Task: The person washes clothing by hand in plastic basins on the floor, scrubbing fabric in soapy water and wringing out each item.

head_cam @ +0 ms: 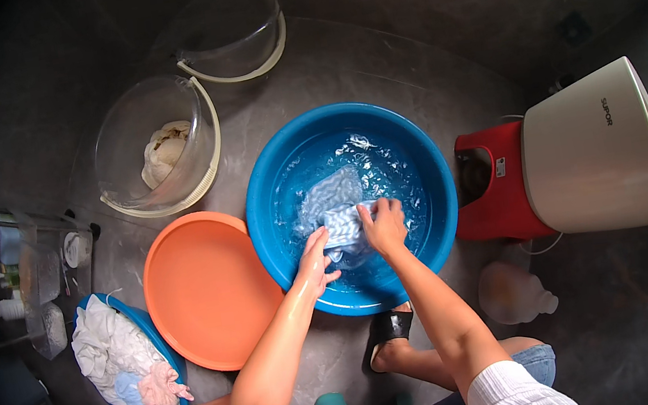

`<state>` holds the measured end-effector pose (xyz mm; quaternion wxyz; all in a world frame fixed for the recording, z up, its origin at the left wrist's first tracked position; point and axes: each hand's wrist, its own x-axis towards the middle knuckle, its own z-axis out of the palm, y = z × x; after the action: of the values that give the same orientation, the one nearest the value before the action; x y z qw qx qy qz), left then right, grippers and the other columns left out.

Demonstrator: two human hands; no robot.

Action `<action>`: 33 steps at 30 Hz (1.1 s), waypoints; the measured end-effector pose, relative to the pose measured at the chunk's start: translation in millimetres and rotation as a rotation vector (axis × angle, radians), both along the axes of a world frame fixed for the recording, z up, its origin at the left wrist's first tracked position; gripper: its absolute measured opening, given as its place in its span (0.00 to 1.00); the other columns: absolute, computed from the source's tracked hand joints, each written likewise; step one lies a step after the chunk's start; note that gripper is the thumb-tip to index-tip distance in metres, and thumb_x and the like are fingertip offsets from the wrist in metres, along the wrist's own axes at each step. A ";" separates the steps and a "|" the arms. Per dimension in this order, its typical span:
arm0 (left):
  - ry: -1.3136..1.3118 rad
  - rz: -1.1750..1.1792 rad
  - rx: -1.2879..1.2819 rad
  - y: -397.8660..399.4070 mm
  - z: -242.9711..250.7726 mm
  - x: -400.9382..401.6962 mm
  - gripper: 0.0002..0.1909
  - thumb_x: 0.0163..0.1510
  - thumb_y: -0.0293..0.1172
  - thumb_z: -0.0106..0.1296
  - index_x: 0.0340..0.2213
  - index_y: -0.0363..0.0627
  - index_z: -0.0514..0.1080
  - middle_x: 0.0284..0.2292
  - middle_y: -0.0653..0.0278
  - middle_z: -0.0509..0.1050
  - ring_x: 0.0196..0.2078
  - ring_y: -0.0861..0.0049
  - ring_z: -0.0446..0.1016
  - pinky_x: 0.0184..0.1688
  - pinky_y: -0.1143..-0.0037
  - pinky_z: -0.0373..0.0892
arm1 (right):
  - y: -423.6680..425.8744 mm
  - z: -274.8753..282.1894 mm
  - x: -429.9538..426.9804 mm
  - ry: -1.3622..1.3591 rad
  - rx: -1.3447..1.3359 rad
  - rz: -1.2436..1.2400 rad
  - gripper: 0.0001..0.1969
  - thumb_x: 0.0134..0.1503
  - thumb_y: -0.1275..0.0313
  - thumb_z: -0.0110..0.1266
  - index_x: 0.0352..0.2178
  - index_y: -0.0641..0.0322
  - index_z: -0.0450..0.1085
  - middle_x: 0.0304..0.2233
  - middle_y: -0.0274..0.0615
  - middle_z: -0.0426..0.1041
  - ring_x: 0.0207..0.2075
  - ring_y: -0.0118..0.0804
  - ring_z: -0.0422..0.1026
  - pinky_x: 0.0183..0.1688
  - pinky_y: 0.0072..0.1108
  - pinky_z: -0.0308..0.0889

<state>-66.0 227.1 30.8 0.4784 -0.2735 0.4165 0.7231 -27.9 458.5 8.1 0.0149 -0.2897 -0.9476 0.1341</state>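
A patterned light blue cloth (342, 227) lies partly in the water of a round blue plastic basin (339, 113). Its far part spreads under the surface, while its near part is bunched between my hands. At the cloth's left edge is my left hand (312, 263), wet, with thumb and fingers around that edge. My right hand (386, 226) grips the cloth's right end, thumb on top and fingers bent over it. Both hands are just above or at the water. The part of the cloth below them is hard to make out.
Left of the basin stands an orange basin (212, 293), with a blue tub (156, 332) of white, pink and blue cloths beyond it. A clear container (119, 113) holds a whitish item. At right are a red-and-beige appliance (591, 158) and a plastic bottle (514, 292).
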 end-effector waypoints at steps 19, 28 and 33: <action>-0.148 0.452 0.499 -45.9 -63.3 -2.6 0.22 0.84 0.41 0.64 0.69 0.44 0.83 0.62 0.54 0.90 0.62 0.56 0.92 0.68 0.53 0.89 | -122.7 111.2 -10.6 0.174 -0.452 0.804 0.18 0.78 0.50 0.69 0.39 0.50 0.84 0.31 0.54 0.89 0.34 0.70 0.89 0.36 0.54 0.83; 0.021 0.290 0.229 -36.9 -22.2 12.5 0.63 0.82 0.46 0.72 0.97 0.70 0.38 0.87 0.55 0.65 0.81 0.62 0.76 0.76 0.55 0.77 | -76.1 43.6 -19.8 -0.232 -0.544 0.599 0.40 0.61 0.53 0.76 0.70 0.61 0.76 0.63 0.67 0.86 0.66 0.72 0.87 0.79 0.65 0.71; -0.068 0.278 0.211 -88.1 -40.5 -33.9 0.67 0.78 0.70 0.69 0.96 0.87 0.33 0.88 0.52 0.64 0.81 0.50 0.76 0.77 0.49 0.77 | -122.9 34.2 -48.9 -0.074 -0.616 0.497 0.25 0.65 0.69 0.66 0.63 0.55 0.84 0.57 0.65 0.92 0.57 0.73 0.91 0.60 0.51 0.86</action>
<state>-99.9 139.0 -9.7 0.4136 -0.3010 0.2802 0.8123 -76.8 335.6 42.3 -0.1397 -0.0473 -0.9042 0.4009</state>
